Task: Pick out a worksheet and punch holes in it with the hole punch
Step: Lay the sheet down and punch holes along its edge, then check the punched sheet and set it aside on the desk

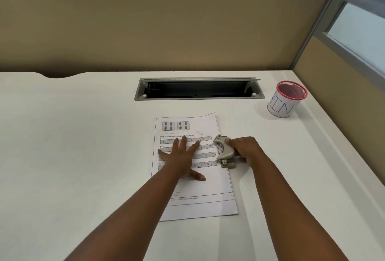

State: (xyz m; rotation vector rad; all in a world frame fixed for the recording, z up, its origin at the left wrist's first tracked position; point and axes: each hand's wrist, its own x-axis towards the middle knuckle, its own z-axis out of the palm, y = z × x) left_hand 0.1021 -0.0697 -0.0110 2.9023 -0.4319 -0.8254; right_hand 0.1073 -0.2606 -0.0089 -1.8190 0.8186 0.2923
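The left hand (181, 157), fingers spread flat, is pinning the worksheet (200, 185); the right hand (242, 149) is gripping the hole punch (225, 152) at its edge. Easing that pressure is likely risking crooked holes.

Both bare forearms are extended forward from the lower edge of the view, the left hand (183, 156) being laid flat, palm down, with fingers straight and spread and the thumb splayed toward the right, while the right hand (244, 149) is held with its fingers curled.
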